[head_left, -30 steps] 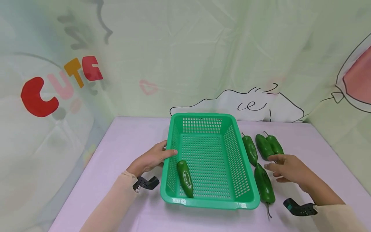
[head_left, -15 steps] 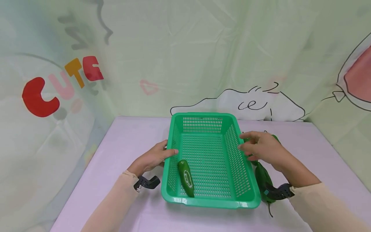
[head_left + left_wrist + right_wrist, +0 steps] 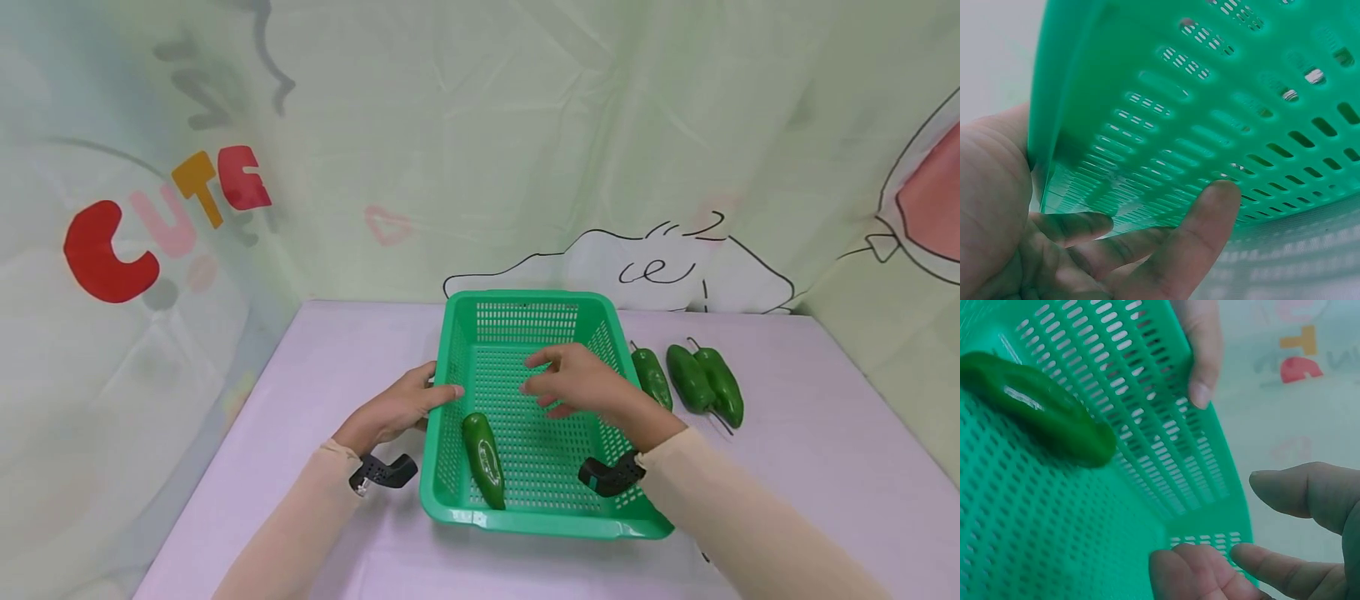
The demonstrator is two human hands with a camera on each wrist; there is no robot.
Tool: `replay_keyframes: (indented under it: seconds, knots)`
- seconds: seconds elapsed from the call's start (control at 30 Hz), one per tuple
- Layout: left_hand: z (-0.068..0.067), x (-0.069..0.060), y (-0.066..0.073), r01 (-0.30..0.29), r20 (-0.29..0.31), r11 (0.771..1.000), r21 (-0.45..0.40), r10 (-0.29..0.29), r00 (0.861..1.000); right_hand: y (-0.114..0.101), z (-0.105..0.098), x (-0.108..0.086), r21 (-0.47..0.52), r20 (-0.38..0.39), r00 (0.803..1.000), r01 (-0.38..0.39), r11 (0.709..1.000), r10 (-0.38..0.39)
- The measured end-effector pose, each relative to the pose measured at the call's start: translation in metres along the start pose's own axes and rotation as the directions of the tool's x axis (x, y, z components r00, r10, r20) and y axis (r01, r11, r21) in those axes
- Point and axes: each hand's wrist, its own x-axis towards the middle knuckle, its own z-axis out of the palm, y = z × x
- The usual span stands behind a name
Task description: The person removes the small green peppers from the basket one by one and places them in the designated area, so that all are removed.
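Note:
My left hand [image 3: 396,408] grips the left side of a green plastic basket [image 3: 555,526], thumb over the rim. In the left wrist view its fingers [image 3: 1200,247] lie against the outside of the slotted wall. A single green pepper [image 3: 483,461] lies inside the basket, along the left wall. Over the basket's middle is my right hand [image 3: 577,382], fingers spread and holding nothing; the right wrist view shows a gap between thumb and fingers. Right of the basket lie three green peppers, one close to its wall [image 3: 651,377] and a touching pair [image 3: 690,379].
The right sleeve [image 3: 720,492] crosses the basket's right rim and hides most of what lies beneath; a dark stem tip [image 3: 705,556] shows below it. A lilac-covered table [image 3: 360,333] carries everything, with a printed cloth [image 3: 517,150] behind.
My right hand has moved left from beside the peppers, across the right rim, to above the basket's inside. My left hand and the basket stay in place.

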Motion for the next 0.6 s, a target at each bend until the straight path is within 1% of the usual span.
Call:
replay_keyframes:
  seconds: [0.1,0.27,0.43,0.6]
  knots:
    - [0.000,0.000,0.001,0.005,0.000,1.000,-0.001,-0.005,1.000,0.001,0.009,0.010,0.042,0.028,0.999,-0.021,0.999,0.020]
    - [-0.001,0.001,0.000,0.000,0.007,1.000,-0.012,0.000,1.000,0.000,0.022,0.021,0.071,0.073,0.996,-0.052,0.996,0.047]
    - [-0.002,0.002,-0.001,0.000,0.014,1.000,-0.023,0.000,1.000,0.001,0.033,0.029,0.074,0.103,0.993,-0.073,0.995,0.065]
    - [-0.002,0.002,-0.001,0.006,0.011,1.000,-0.021,-0.006,1.000,0.005,0.044,0.037,0.046,0.130,0.986,-0.108,0.993,0.102]
